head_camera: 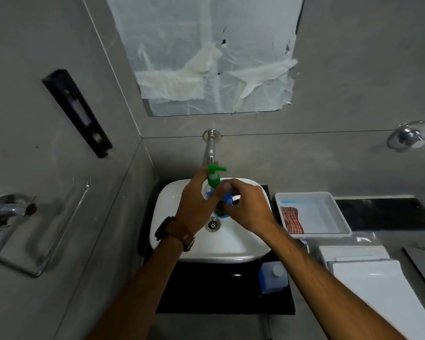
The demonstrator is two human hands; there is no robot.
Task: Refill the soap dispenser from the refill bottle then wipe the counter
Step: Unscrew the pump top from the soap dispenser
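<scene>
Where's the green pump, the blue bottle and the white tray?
Green pump point(216, 171): head view, on its spout top.
Blue bottle point(272, 280): head view, on its side.
White tray point(326, 218): head view, on its bare floor.

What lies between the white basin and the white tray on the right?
In the head view, only a narrow strip of black counter separates the white basin from the white tray; nothing stands there.

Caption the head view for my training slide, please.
Both hands, left hand and right hand, hold the soap dispenser over the sink.

Both hands hide most of the soap dispenser point(216, 182); the toilet lid point(378, 285) runs off frame.
</scene>
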